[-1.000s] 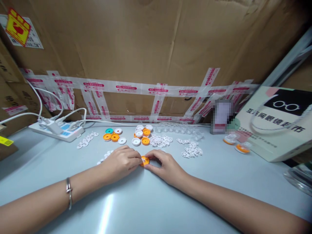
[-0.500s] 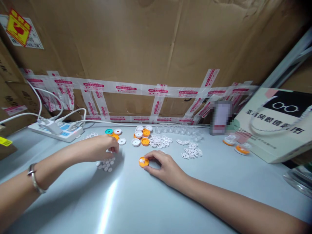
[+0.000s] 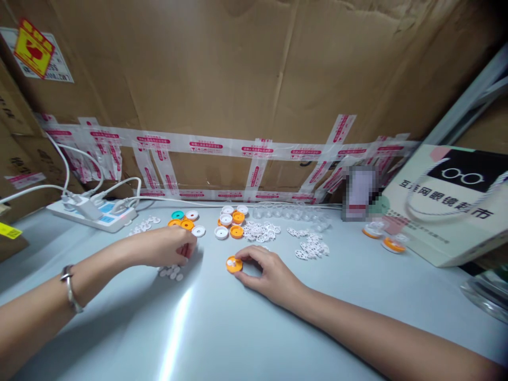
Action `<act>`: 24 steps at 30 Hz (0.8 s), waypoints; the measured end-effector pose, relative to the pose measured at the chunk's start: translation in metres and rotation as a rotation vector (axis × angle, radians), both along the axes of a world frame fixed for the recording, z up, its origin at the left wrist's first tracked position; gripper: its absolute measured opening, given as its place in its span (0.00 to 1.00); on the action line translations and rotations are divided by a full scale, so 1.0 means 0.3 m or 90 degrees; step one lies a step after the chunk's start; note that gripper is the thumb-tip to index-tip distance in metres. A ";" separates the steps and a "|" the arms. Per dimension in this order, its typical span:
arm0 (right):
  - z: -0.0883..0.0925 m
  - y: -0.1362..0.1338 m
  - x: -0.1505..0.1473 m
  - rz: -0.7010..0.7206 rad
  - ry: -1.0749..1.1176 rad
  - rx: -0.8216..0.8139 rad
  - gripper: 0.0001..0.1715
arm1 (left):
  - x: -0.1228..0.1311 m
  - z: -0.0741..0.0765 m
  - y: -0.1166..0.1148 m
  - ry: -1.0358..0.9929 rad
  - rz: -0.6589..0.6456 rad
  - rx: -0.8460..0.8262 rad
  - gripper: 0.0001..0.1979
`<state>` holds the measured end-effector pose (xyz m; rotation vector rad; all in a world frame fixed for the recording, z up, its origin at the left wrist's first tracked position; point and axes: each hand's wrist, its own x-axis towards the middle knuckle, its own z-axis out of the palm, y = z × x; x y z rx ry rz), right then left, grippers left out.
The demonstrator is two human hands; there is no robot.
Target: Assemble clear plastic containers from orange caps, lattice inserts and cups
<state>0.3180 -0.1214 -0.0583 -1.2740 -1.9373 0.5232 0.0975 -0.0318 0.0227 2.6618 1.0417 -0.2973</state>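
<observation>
My right hand grips the rim of an orange round base between thumb and fingers. Small white parts sit in the middle of that base, which rests on the table. Just above a pile of small white discs is my left hand, its fingers bent together and pointing down. Whatever those fingertips may hold is too small or hidden to make out. Behind the left hand lie orange, white and teal round bases.
More white and orange bases stand mid-table beside white cut-out pieces. Clear plastic domes line the back. Two domed orange pieces sit at right near a paper bag. A power strip lies at left.
My left hand has shifted slightly down and to the right, uncovering more of the orange bases and white bits behind it. My right hand stays on the orange base.
</observation>
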 end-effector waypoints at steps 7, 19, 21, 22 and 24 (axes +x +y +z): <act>0.005 -0.003 0.002 -0.001 0.006 -0.026 0.08 | 0.001 -0.010 0.003 -0.062 0.024 -0.008 0.08; 0.005 -0.015 0.012 -0.006 0.132 0.109 0.07 | 0.093 -0.054 -0.110 -0.414 -0.048 0.046 0.06; 0.008 -0.020 0.011 0.016 0.143 0.139 0.05 | 0.115 -0.080 -0.149 -0.513 -0.032 0.040 0.04; 0.009 -0.022 0.010 0.030 0.150 0.147 0.04 | 0.123 -0.093 -0.165 -0.543 -0.026 0.032 0.04; 0.010 -0.023 0.008 0.051 0.164 0.158 0.05 | 0.133 -0.113 -0.187 -0.583 -0.014 0.018 0.03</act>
